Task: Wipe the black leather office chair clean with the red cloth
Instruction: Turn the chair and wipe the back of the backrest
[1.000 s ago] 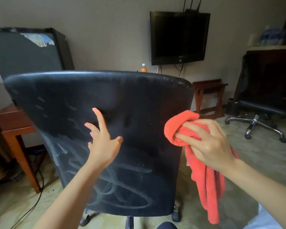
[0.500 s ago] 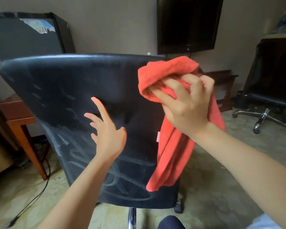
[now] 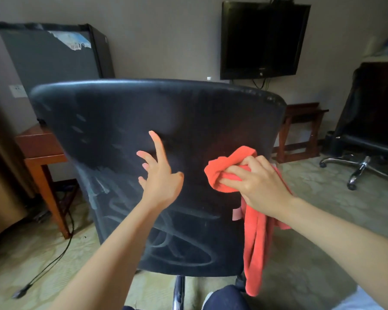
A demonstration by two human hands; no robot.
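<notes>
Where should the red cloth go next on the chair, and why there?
Probably sweep the red cloth down and leftward: the right hand holds it bunched against the right side of the chair back, while pale streaks show across the lower left part. The open left hand seems to steady it.

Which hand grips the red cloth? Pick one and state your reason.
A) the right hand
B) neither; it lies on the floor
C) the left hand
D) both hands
A: the right hand curls its fingers round the bunched red cloth at the chair back, while the left hand has spread fingers and holds nothing.
</notes>
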